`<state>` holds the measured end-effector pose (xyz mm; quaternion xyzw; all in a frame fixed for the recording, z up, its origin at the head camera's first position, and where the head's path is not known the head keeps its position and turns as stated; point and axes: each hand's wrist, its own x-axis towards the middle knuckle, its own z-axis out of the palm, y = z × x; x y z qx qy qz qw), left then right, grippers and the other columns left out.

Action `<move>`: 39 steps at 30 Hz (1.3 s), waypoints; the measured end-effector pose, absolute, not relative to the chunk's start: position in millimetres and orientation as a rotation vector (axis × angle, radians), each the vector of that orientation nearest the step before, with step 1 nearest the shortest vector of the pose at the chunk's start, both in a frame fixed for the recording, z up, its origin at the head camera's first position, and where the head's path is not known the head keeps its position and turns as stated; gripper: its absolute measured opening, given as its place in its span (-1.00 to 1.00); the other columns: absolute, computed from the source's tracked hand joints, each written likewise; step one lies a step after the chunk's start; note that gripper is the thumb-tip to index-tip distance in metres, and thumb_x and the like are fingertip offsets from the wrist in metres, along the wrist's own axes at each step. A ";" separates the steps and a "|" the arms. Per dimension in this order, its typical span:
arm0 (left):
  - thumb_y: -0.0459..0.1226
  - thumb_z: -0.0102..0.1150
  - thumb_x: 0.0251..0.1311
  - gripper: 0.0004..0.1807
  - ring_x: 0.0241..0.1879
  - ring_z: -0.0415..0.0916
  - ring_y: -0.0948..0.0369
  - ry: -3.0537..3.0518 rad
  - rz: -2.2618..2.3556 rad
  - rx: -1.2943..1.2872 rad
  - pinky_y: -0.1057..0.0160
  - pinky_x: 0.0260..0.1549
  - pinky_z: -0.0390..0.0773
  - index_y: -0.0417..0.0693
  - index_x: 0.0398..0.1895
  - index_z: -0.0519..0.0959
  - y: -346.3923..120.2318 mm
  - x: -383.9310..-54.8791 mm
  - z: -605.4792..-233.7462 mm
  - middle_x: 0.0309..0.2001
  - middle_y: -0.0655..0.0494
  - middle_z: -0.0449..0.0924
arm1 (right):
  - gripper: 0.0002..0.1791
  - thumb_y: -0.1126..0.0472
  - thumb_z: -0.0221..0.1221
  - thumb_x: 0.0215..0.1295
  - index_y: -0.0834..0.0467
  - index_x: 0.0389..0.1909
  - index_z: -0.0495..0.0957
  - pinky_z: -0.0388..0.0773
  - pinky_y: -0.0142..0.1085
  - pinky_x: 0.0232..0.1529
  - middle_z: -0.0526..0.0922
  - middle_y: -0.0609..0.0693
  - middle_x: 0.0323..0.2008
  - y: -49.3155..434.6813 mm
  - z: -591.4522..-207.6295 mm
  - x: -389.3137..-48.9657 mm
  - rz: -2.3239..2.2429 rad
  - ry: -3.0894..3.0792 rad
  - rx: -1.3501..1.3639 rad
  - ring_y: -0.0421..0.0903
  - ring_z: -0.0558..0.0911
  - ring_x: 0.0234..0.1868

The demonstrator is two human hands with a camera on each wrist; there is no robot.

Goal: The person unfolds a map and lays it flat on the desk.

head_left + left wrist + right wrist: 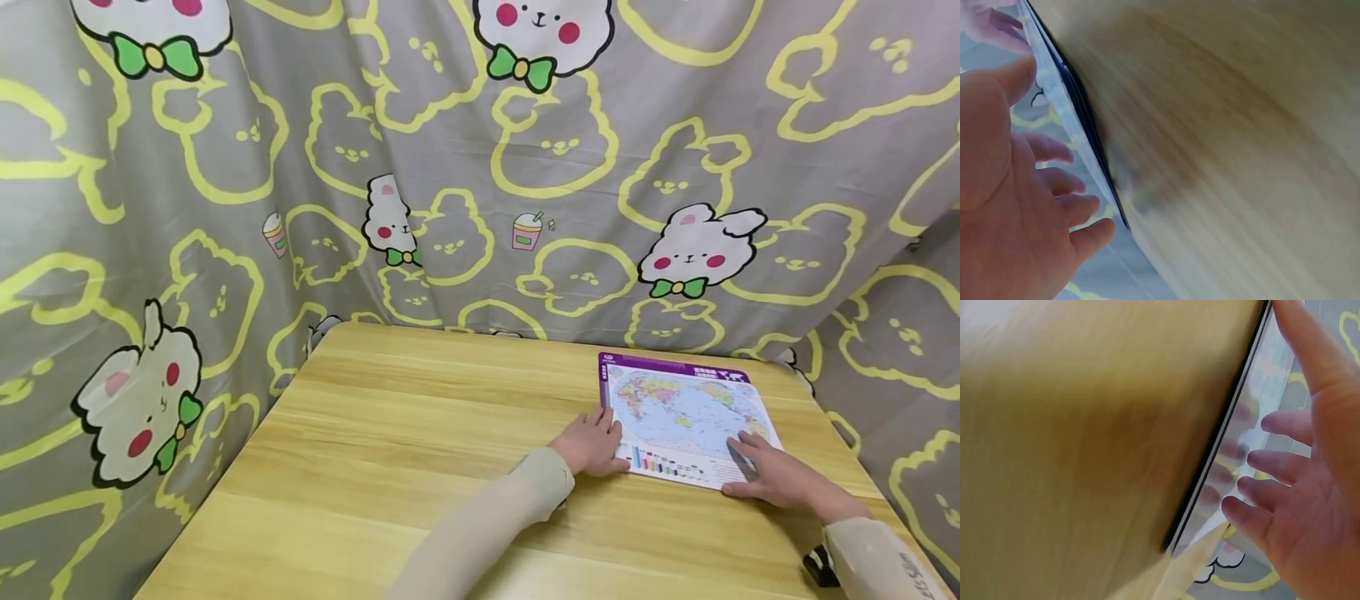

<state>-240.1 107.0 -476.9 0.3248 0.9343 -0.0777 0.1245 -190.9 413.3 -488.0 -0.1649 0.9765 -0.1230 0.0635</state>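
A flat rectangular world map board [675, 421] with a purple top border lies on the right side of the wooden table. My left hand [591, 442] is at its left edge, fingers spread, with the thumb by the near left corner. Over the lower right part of the map is my right hand [776, 475], its thumb along the near edge and fingers loosely bent. Seen edge-on in the left wrist view, the board [1066, 103] shows a dark layer underneath. In the right wrist view, fingertips are reflected in the glossy map surface [1235, 437].
The wooden table [360, 433] reaches back to a grey curtain [450, 150] printed with yellow outlines and white bunnies, which also hangs along both sides. A small black object [820, 567] shows beside the right sleeve.
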 end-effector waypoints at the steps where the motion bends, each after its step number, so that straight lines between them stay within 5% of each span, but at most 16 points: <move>1: 0.30 -0.28 0.27 -0.22 0.45 -0.20 0.24 2.714 -0.222 0.943 0.25 0.36 -0.03 0.20 0.49 0.03 107.7 -240.3 -477.9 0.49 0.20 -0.14 | -0.01 -0.20 0.33 0.00 0.56 0.16 0.31 0.25 0.33 0.04 0.17 0.65 0.16 413.9 -488.6 -190.7 -0.373 2.945 -0.491 0.57 0.21 0.13; 28: 0.26 -0.27 0.31 -0.26 0.44 -0.19 0.23 2.671 -0.292 0.946 0.34 0.34 -0.04 0.18 0.48 0.06 105.3 -238.2 -483.0 0.48 0.13 -0.08 | -0.05 -0.19 0.33 0.00 0.50 0.17 0.35 0.19 0.35 0.07 0.18 0.59 0.20 412.1 -490.0 -190.1 -0.419 2.924 -0.514 0.56 0.16 0.18; 39: 0.23 -0.23 0.32 -0.26 0.45 -0.20 0.19 2.658 -0.258 0.960 0.36 0.34 -0.05 0.13 0.47 0.07 96.1 -239.0 -483.7 0.48 0.08 -0.09 | 0.07 -0.23 0.33 -0.03 0.65 0.13 0.26 0.23 0.31 0.08 0.16 0.64 0.18 403.0 -489.5 -188.1 -0.380 2.942 -0.494 0.55 0.20 0.16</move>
